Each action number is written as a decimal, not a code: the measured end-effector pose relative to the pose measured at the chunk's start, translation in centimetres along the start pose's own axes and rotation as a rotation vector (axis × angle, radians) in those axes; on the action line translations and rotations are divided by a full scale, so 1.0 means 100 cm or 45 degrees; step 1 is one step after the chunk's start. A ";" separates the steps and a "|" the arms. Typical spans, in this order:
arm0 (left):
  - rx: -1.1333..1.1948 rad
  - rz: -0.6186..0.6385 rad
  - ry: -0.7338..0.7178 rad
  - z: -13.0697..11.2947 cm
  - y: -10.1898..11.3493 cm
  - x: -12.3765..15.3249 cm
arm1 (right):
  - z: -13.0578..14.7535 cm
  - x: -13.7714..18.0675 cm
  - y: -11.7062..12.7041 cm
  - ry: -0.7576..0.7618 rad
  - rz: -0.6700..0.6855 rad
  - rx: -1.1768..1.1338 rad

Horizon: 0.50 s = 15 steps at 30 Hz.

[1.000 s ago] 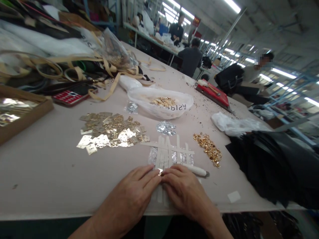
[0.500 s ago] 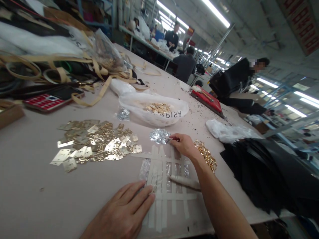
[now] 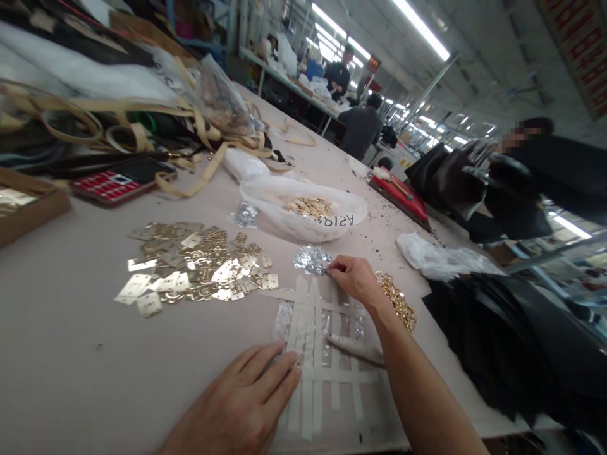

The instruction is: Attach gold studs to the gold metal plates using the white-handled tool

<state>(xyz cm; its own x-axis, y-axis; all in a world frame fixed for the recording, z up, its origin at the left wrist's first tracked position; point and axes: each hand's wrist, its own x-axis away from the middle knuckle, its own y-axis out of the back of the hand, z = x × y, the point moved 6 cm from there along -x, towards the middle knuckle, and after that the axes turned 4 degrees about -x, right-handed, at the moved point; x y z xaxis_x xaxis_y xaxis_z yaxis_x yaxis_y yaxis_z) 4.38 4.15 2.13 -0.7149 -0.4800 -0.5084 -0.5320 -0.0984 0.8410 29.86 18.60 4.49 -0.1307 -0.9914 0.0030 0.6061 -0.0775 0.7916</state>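
My right hand (image 3: 355, 278) pinches thumb and fingers together at the right edge of a pile of small silver metal pieces (image 3: 310, 259). What it holds there is too small to make out. My left hand (image 3: 246, 392) lies flat with outstretched fingers, its fingertips at the left edge of a patch of crossed pale tape strips (image 3: 307, 392) on the table. A small gold-coloured bit shows at those fingertips. Under my right forearm, a pale wrapped rod (image 3: 355, 347) lies across the tape. Small gold fittings (image 3: 398, 300) are heaped right of my right wrist.
Flat gold metal plates (image 3: 203, 268) lie heaped at left. A white bag (image 3: 303, 215) of gold pieces sits behind the silver pile. Black sheets (image 3: 474, 341) are stacked at right, near a red board (image 3: 401, 199). A person carrying dark pieces is at the far right.
The whole view has shifted, so table items sit slightly farther right. The person at the back right has moved rightward. My hands stay at about the same places on the table.
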 end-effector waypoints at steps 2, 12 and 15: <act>0.014 -0.059 -0.003 -0.001 0.004 -0.003 | -0.001 0.006 0.003 -0.048 -0.029 -0.098; 0.143 0.056 0.061 -0.005 0.007 -0.008 | 0.016 0.072 0.002 -0.283 0.018 -0.722; 0.149 0.085 0.060 -0.006 0.007 -0.007 | 0.024 0.090 0.000 -0.288 -0.003 -0.821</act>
<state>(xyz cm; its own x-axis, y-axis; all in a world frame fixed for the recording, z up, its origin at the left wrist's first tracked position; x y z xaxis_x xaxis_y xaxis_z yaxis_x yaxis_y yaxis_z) 4.82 3.95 3.17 -0.7300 -0.5224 -0.4406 -0.5351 0.0357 0.8441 26.81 9.92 5.93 -0.2506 -0.9503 0.1849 0.9428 -0.1962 0.2694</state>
